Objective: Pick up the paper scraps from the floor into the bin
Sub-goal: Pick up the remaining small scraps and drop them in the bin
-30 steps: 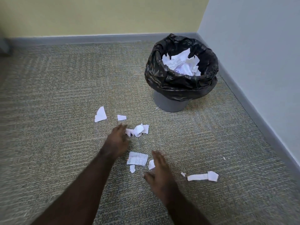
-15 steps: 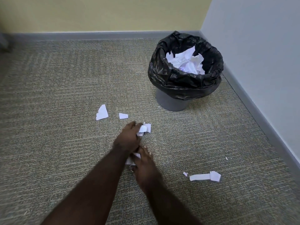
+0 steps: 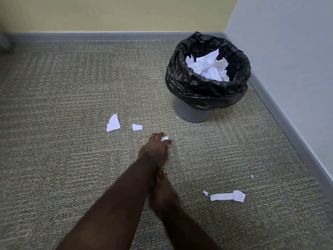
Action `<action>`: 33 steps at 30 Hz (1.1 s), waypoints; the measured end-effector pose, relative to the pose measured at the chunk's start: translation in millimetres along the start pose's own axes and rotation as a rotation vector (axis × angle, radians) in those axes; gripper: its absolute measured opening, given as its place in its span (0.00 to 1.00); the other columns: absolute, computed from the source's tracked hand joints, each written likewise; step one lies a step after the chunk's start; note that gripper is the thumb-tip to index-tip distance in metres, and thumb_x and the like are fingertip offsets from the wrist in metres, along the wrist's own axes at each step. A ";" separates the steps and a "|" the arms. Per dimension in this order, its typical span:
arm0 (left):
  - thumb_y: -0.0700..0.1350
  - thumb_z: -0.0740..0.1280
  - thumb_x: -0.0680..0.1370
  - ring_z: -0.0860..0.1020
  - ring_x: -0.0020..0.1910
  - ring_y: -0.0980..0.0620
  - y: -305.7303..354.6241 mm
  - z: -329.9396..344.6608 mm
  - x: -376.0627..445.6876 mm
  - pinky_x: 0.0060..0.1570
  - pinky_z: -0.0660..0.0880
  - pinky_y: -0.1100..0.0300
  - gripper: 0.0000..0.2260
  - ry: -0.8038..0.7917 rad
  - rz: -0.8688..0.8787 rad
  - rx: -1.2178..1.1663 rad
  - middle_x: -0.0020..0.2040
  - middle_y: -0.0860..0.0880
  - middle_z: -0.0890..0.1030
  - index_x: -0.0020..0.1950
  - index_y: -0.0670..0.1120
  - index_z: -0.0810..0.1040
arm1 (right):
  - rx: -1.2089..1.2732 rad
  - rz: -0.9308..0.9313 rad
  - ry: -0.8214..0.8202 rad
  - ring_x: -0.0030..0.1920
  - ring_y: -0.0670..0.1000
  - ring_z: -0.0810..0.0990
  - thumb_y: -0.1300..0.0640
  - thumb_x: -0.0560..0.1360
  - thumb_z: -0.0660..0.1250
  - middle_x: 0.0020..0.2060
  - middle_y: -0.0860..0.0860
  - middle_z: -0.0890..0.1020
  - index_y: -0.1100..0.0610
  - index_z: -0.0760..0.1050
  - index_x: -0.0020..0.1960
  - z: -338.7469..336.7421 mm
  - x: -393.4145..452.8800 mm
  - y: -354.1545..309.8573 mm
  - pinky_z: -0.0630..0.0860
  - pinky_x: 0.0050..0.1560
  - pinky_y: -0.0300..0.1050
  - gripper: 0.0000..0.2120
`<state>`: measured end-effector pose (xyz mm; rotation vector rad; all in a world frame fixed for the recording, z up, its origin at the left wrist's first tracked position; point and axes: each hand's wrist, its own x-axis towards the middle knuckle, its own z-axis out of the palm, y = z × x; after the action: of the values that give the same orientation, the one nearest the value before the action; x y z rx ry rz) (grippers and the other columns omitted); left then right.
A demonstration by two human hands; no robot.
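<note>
bin (image 3: 193, 115) sits in corner, grey, lined with crinkly black bag (image 3: 203, 91), already stuffed with white crumpled paper (image 3: 209, 67); on carpet: curved white scrap (image 3: 113, 123) left of small scrap (image 3: 137, 127); long strip with folded end (image 3: 227, 196) lying off to right, tiny bit (image 3: 205, 193) just beside it; speck (image 3: 252, 176) further right; white scraps (image 3: 164, 138) bunched in left hand (image 3: 155, 148)
</note>
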<state>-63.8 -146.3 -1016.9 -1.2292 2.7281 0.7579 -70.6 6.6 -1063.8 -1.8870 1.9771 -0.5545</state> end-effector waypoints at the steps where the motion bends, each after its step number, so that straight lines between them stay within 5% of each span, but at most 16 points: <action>1: 0.48 0.61 0.80 0.59 0.76 0.43 -0.9 0.1 -0.3 0.70 0.67 0.44 0.18 0.003 0.009 0.001 0.77 0.45 0.62 0.71 0.53 0.72 | -0.013 -0.019 -0.003 0.76 0.65 0.59 0.51 0.80 0.48 0.76 0.62 0.62 0.47 0.41 0.76 -2.0 -0.7 -2.1 0.54 0.72 0.60 0.27; 6: 0.44 0.61 0.80 0.68 0.68 0.46 -7.7 1.2 -7.4 0.64 0.71 0.53 0.13 0.040 0.015 0.025 0.69 0.46 0.70 0.64 0.48 0.77 | -0.041 -0.044 -0.006 0.70 0.59 0.72 0.52 0.76 0.54 0.70 0.56 0.73 0.51 0.59 0.73 -15.7 0.2 -2.5 0.71 0.68 0.58 0.25; 9: 0.43 0.60 0.80 0.71 0.64 0.45 -9.4 -0.6 -11.4 0.59 0.72 0.56 0.13 0.035 0.043 0.064 0.65 0.45 0.73 0.63 0.46 0.77 | 0.044 -0.040 -0.099 0.77 0.55 0.60 0.53 0.80 0.52 0.75 0.53 0.66 0.49 0.64 0.73 -12.9 -2.0 5.9 0.57 0.77 0.54 0.22; 12: 0.40 0.60 0.80 0.73 0.61 0.44 -8.5 -5.0 -15.2 0.57 0.75 0.50 0.13 0.043 0.054 0.111 0.61 0.44 0.74 0.62 0.43 0.77 | 0.066 -0.048 -0.082 0.76 0.51 0.61 0.56 0.80 0.58 0.74 0.51 0.68 0.51 0.72 0.70 -14.4 -7.0 10.0 0.50 0.77 0.41 0.19; 16: 0.40 0.59 0.80 0.77 0.53 0.42 -10.6 -5.4 -20.0 0.49 0.79 0.46 0.10 0.018 0.061 0.198 0.55 0.43 0.76 0.57 0.42 0.76 | 0.072 -0.042 0.003 0.68 0.47 0.72 0.56 0.73 0.63 0.65 0.48 0.79 0.50 0.80 0.60 -27.3 -11.2 12.7 0.61 0.69 0.33 0.16; 20: 0.41 0.56 0.78 0.79 0.52 0.41 -13.7 -5.6 -22.8 0.49 0.79 0.47 0.12 0.037 0.028 0.148 0.54 0.43 0.78 0.58 0.42 0.75 | 0.196 0.001 -0.072 0.67 0.47 0.72 0.52 0.73 0.56 0.64 0.51 0.79 0.55 0.82 0.60 -42.2 -8.9 10.1 0.51 0.68 0.22 0.22; 22: 0.39 0.59 0.78 0.79 0.53 0.42 -12.3 -8.0 -24.6 0.51 0.79 0.48 0.12 0.076 0.046 0.095 0.54 0.43 0.79 0.57 0.41 0.77 | 0.238 0.062 -0.101 0.66 0.45 0.74 0.51 0.73 0.57 0.65 0.49 0.79 0.53 0.82 0.60 -48.8 -6.7 10.0 0.58 0.69 0.25 0.21; 25: 0.38 0.63 0.77 0.80 0.52 0.44 -14.6 -10.9 -28.6 0.52 0.78 0.52 0.09 0.197 0.008 -0.022 0.55 0.45 0.80 0.54 0.42 0.81 | 0.343 0.174 0.085 0.60 0.42 0.78 0.62 0.73 0.63 0.58 0.47 0.83 0.56 0.84 0.56 -57.6 -6.4 13.2 0.67 0.66 0.32 0.16; 29: 0.43 0.68 0.77 0.81 0.50 0.46 -22.9 -15.9 -37.1 0.52 0.74 0.58 0.06 0.340 -0.118 -0.210 0.52 0.46 0.82 0.50 0.44 0.84 | 0.588 0.446 0.345 0.53 0.37 0.82 0.75 0.71 0.61 0.49 0.40 0.86 0.52 0.85 0.50 -75.1 -12.8 22.4 0.77 0.59 0.37 0.23; 33: 0.41 0.70 0.75 0.80 0.49 0.47 -23.5 -35.0 -41.3 0.51 0.72 0.60 0.05 0.441 -0.219 -0.355 0.50 0.46 0.83 0.48 0.44 0.84 | 0.855 0.637 0.463 0.34 0.36 0.79 0.72 0.76 0.63 0.44 0.45 0.87 0.49 0.84 0.50 -110.8 -17.4 36.8 0.73 0.35 0.26 0.20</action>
<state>-13.6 -147.0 -985.7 -1.9422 2.7794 1.0904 -157.4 29.7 -987.3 -0.6115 1.9510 -1.4140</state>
